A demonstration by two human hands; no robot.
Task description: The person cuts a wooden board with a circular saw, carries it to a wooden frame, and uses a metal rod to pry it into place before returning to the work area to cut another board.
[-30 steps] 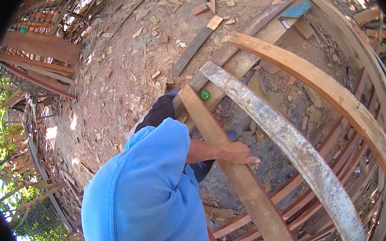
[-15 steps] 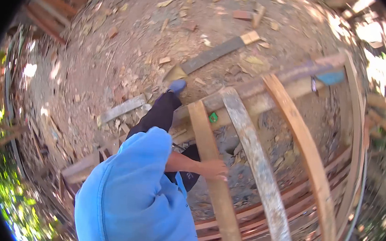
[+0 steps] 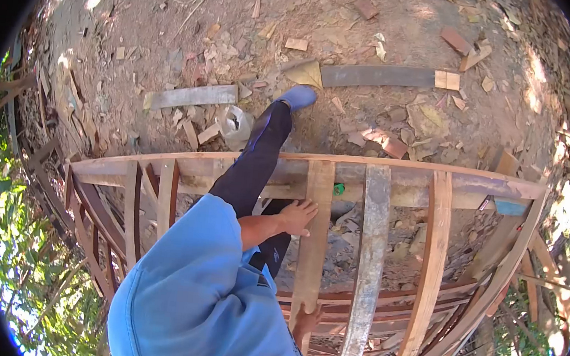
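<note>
My left hand (image 3: 298,216) lies open, its fingers spread, at the left edge of a wooden slat (image 3: 312,248). This slat runs lengthwise across a wooden frame, its far end against the long front rail (image 3: 395,164). Nearer my body, my right hand (image 3: 306,320) shows only in part beside my blue shirt, its fingers bent over the same slat. Just right of the slat's far end sits a small green object (image 3: 339,189), too small to name. A weathered grey slat (image 3: 369,253) and a browner slat (image 3: 431,252) lie farther right.
My foot (image 3: 297,96) is beyond the rail, on littered dirt. A dark board (image 3: 378,77) and a short grey board (image 3: 194,96) lie there, with a clear plastic bag (image 3: 235,126). A blue piece (image 3: 510,207) sits at the frame's right end. Stacked timber (image 3: 383,298) shows beneath.
The view has turned, so the frame now runs level across it. My left hand has moved toward the slat's far end and spread its fingers. My right hand has come into sight.
</note>
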